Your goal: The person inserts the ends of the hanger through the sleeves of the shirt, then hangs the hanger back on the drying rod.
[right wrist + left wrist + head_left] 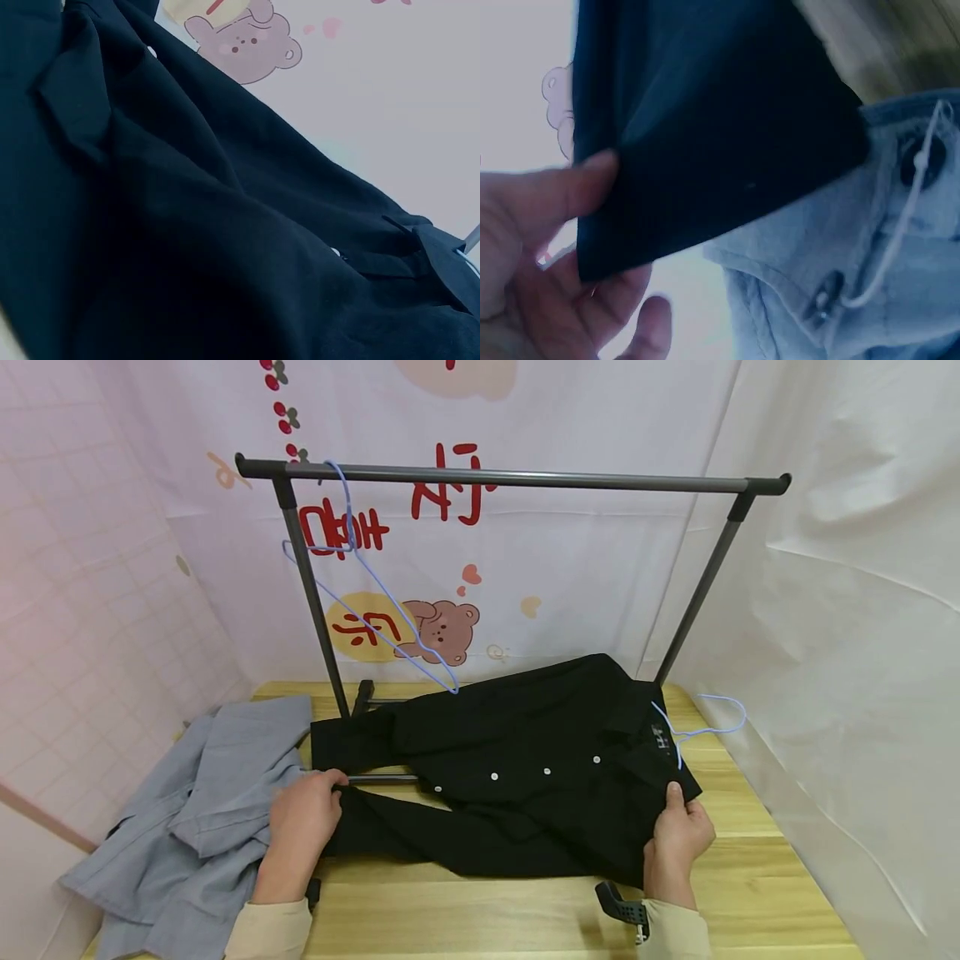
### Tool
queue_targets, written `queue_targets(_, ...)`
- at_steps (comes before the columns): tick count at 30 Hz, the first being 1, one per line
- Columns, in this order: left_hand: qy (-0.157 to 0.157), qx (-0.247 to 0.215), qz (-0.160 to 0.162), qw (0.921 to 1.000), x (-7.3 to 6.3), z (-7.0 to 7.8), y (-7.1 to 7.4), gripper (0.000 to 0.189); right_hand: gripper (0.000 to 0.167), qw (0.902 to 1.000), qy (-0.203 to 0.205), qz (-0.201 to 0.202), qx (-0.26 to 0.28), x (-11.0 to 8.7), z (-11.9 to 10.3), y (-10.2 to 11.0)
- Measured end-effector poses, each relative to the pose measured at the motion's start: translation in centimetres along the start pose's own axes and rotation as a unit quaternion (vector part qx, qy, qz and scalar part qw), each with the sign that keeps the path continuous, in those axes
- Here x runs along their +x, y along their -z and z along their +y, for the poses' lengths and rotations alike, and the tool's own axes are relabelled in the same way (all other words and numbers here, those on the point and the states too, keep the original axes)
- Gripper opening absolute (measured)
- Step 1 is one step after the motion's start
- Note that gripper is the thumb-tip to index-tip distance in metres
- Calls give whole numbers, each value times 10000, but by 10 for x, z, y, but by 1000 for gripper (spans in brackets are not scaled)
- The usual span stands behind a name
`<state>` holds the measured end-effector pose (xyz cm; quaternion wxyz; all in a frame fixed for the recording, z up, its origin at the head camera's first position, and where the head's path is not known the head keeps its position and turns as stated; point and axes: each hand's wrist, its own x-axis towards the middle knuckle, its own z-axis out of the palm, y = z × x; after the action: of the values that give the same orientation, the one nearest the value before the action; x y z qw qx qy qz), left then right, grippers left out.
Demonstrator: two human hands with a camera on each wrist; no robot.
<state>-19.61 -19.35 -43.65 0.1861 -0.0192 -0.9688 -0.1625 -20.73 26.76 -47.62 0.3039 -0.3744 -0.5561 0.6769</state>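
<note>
A black long-sleeved shirt (517,735) with white buttons lies stretched sideways over the table, its collar to the right. My left hand (303,814) pinches the end of the near sleeve. In the left wrist view the thumb lies on top of this cuff (705,165), with fingers behind it. At the other end my right hand (678,835) grips the cloth by the shoulder, thumb on top. A blue wire hanger (693,732) pokes out of the collar, hook pointing right; its rest is hidden in the shirt. Black cloth fills most of the right wrist view.
A dark metal clothes rack (540,479) stands behind and around the shirt. From its left end hangs a bare blue hanger (386,594). A grey-blue garment (225,793) lies heaped at the left, beside my left hand. A black rack foot (618,906) sits near my right wrist.
</note>
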Motion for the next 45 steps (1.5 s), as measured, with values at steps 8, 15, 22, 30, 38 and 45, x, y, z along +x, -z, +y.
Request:
queue_targets(8, -25, 260, 872, 9958, 1, -4, 1, 26, 29, 10000, -23, 30, 51, 3, -2, 2)
queue_targets(15, 229, 354, -845, 9955, 0, 5, -2, 28, 28, 10000, 43, 29, -10, 3, -1, 3)
queue_targets(22, -18, 41, -994, 9950, 8, 29, -24, 12, 27, 9999, 153, -2, 61, 0, -1, 1)
queue_targets(30, 210, -881, -1559, 9836, 40, 56, -73, 43, 29, 9998, 169, -39, 53, -4, -1, 0)
queue_targets(38, 794, -828, -1948, 9741, 65, 65, -112, 54, 29, 9999, 151, -25, 67, -4, 0, 1)
queue_targets(45, 1042, -2307, -1921, 9482, 75, 71, -121, 27, 27, 9997, 221, -12, 140, -5, -1, 0)
